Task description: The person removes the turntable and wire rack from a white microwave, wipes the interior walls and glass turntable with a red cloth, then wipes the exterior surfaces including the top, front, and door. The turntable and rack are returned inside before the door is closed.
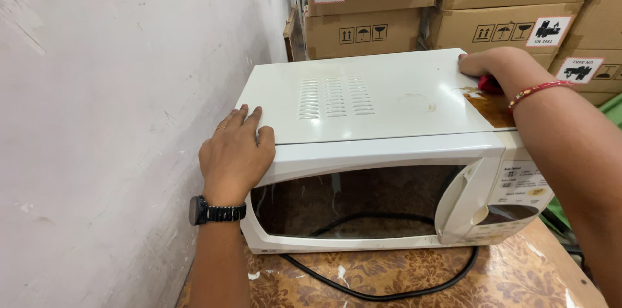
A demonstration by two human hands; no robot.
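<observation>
A white microwave oven (382, 97) with a dark glass door stands on a brown patterned table, close to the wall. My left hand (234, 152) lies flat on its front left top corner, fingers together, with a black watch on the wrist. My right hand (487, 64) reaches over to the back right of the top and presses a red cloth (490, 84) onto it; a red bangle sits on that wrist. A brown stained patch (489, 107) marks the top near the cloth.
A white wall (116, 120) runs along the left. Stacked cardboard boxes (447, 3) fill the space behind the oven. A black power cable (389, 288) loops over the table (518, 279) in front. Something green (612, 110) shows at the right edge.
</observation>
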